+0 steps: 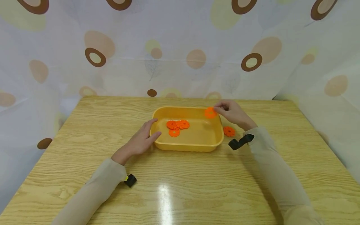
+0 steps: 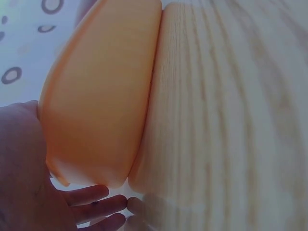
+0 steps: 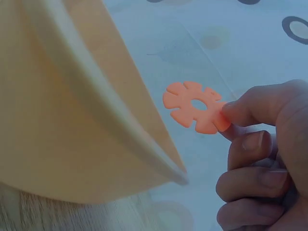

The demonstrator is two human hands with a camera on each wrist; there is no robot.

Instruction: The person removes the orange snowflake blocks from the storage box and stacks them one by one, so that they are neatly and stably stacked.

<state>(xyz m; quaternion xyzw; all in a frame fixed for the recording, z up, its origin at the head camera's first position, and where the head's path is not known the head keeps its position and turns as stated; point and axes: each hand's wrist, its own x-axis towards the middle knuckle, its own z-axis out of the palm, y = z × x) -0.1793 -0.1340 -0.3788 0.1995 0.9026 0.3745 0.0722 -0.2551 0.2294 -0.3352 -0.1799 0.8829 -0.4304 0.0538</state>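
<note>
A person's right hand (image 1: 231,113) pinches 1 orange disc (image 3: 204,117) at the far right corner of a yellow tub (image 1: 185,148) as the left hand (image 1: 140,139) rests, outstretched, against its left end. More discs (image 1: 177,125) lie inside; 1 loose disc (image 1: 227,130) sits just right of the tub.

Left arm (image 1: 92,189) enters lower left of frame; left hand (image 1: 140,139) near centre, thumb spread from fingers (image 2: 100,208). Right arm (image 1: 278,170) slants from lower right; right hand (image 1: 233,114) pinching, other fingers curled.
</note>
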